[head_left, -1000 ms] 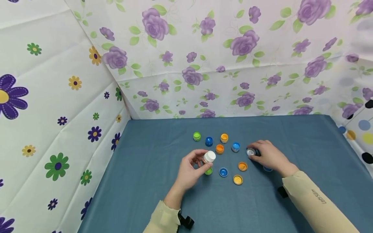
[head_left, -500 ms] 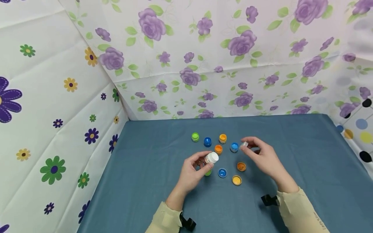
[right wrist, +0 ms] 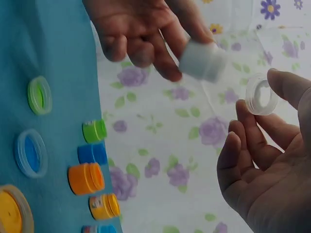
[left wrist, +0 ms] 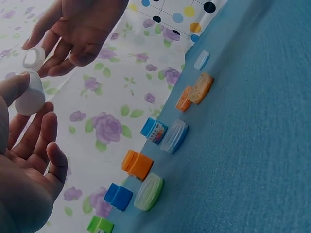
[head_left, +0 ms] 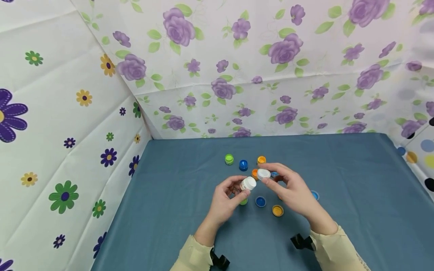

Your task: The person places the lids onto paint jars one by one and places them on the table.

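Left hand (head_left: 222, 201) first: you've got its thumb and fingers curled round the white jar (head_left: 248, 183), held above the table (head_left: 162, 210) and tipped, narrower end toward your other hand. Right hand (head_left: 294, 191): pinching the white lid (head_left: 263, 174) between thumb and fingers, just beside the jar, a gap showing between them. Step looks like fitting lid to jar. Hold the left hand steady as the base, level the jar in case the contents are runny, square the lid to the mouth before contact, then turn it with the right fingertips; forcing it at this tilt could cross the fit. Keep both over a bare patch, away from the things behind your fingertips. Hard to see, left to right: green lid (head_left: 243, 202) mostly covered by your left hand; jar's inside unreadable, its body blurred in the right wrist view; orange jar (head_left: 255, 173) partly behind the white lid; yellow jar (head_left: 261, 159) clipped by your right fingertips; light-blue jar (head_left: 274, 174) mostly behind those fingers; orange lid (left wrist: 183, 99) nearly lost under the right hand in the head view, clearer from the left wrist; light-blue lid (head_left: 315, 195) half hidden past that hand. Can't tell which lid face points at the jar.
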### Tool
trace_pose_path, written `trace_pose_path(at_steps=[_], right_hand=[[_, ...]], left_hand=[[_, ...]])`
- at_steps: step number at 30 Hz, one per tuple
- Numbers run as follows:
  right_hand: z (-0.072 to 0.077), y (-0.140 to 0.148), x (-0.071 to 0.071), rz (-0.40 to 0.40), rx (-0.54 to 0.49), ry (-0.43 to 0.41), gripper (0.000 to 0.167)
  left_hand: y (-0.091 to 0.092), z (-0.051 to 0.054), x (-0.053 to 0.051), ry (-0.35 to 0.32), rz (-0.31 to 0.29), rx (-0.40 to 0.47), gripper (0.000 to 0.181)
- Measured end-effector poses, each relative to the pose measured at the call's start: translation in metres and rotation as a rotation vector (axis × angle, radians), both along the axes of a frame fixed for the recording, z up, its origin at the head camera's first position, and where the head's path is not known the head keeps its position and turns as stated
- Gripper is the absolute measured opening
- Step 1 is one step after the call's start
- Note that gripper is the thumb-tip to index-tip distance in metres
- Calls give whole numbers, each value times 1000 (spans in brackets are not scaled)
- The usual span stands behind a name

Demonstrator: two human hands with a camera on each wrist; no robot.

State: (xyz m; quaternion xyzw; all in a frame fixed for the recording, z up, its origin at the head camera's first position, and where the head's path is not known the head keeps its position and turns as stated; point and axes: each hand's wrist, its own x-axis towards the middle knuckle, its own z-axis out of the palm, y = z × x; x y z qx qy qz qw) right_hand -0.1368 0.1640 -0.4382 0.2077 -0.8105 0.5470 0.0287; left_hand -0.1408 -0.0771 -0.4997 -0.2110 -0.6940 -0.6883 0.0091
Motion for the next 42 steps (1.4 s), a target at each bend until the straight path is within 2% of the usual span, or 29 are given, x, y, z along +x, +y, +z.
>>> trace_pose_path(at_steps=[6,13,16,32,42], right_hand=[[-8,-9,-1,53,-26,59,37],[-8,-10,0,60,32,25,38],[-5,-8,1,67,67,36,40],[6,-6,7,72,240,252,51],[11,-6,8,94,293,302,55]], left_hand=[[2,1,0,-3,-22,18,32],[4,1,0,-9,-34,41,32],[4,2,0,-12,-37,44,32],[2,2,3,-16,-63,43,33],[1,2,3,-18,-96,53,33]])
